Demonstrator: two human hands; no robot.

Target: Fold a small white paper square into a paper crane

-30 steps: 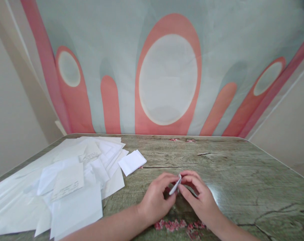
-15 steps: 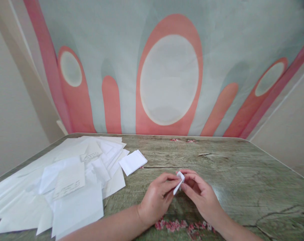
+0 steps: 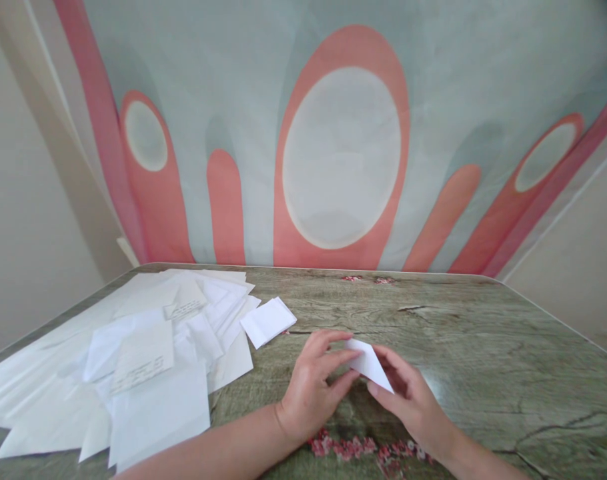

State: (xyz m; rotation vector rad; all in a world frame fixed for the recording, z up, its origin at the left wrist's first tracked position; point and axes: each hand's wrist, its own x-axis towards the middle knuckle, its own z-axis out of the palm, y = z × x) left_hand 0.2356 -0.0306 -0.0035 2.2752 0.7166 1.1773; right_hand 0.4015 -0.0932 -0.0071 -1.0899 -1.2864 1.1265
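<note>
A small folded piece of white paper (image 3: pixel 371 365) is held between my two hands, a little above the wood-grain table. My left hand (image 3: pixel 321 373) pinches its left end between fingers and thumb. On the other side, my right hand (image 3: pixel 408 393) grips the right edge, the thumb below and the fingers behind the paper, partly hidden by it. To the left of my hands, a small stack of folded white papers (image 3: pixel 268 322) lies flat on the table.
A wide, loose heap of white paper sheets (image 3: pixel 158 420) covers the table's left side, some with printed lines. The wood-patterned table (image 3: pixel 483 347) carries pink flower prints. Behind its far edge hangs a grey-green and coral backdrop (image 3: pixel 253 100).
The folded paper has turned from nearly edge-on to showing its broad white face. My fingers have shifted along it, and my hands are slightly farther apart. The view has moved a little.
</note>
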